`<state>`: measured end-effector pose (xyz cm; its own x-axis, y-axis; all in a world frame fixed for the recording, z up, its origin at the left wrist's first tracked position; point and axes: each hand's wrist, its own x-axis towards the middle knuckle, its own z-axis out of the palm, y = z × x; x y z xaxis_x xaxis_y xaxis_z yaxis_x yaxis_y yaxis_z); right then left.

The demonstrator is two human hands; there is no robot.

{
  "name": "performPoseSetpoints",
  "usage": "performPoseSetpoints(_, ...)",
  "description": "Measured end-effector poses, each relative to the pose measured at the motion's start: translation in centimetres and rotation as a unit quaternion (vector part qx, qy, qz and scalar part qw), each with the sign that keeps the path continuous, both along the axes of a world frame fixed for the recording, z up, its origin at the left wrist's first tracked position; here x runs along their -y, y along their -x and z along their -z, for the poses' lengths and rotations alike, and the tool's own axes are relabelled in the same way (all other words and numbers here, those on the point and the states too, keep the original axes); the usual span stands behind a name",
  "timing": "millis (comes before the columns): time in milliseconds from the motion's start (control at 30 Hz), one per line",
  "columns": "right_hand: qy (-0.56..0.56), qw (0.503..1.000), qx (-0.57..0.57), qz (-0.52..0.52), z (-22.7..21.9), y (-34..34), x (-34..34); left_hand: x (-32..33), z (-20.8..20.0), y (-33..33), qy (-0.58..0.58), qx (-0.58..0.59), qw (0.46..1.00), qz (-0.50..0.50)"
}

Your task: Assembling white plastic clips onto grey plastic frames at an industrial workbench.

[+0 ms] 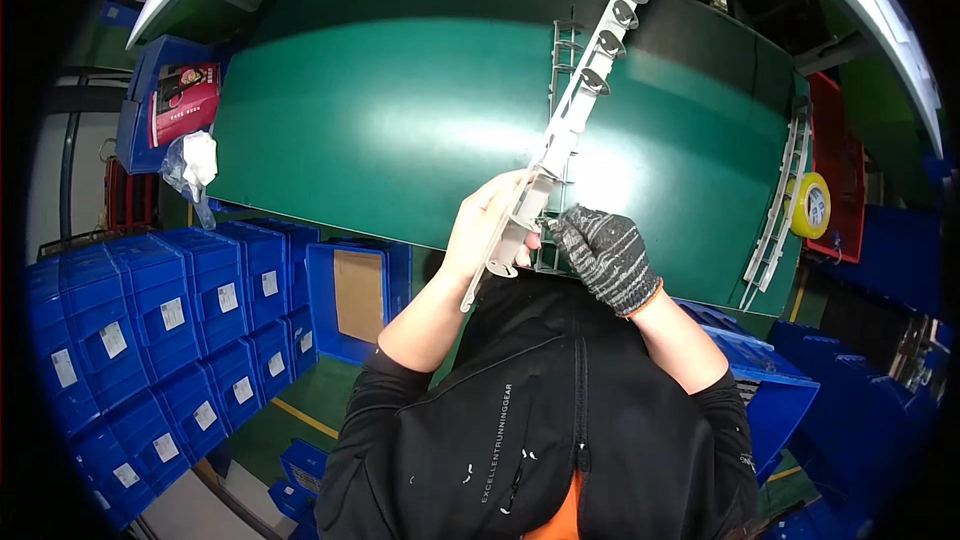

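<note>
Bare left hand (484, 222) grips long, pale-grey, rigid-looking strip (574, 112), axis running away rightward; grey-striped knit-gloved right hand (608, 256) curled at strip's near-end right, hold unclear.

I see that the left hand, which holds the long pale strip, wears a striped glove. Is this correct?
Not quite. The head view shows the left hand bare; the striped glove is on the right hand. The left does hold the long pale strip.

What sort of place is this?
Probably a factory or workshop bench station: a green worktop, labelled blue bins stacked beside it, and a gloved right hand at a long pale strip on the bench.
</note>
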<state>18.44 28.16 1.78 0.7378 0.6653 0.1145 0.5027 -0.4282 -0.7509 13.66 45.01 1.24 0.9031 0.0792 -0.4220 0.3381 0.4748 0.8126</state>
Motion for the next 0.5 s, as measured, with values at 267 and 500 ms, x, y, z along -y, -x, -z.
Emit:
performPoseSetpoints(267,0.114,0.982,-0.118,0.097,4.7,-3.1,-1.4,-3.6,4.0,0.0,0.041,-0.026,0.997,-0.061)
performPoseSetpoints(500,0.322,0.941,0.017,0.103,8.1,-3.1,-4.5,-7.1,12.6,2.1,-0.102,-0.061,0.992,-0.035)
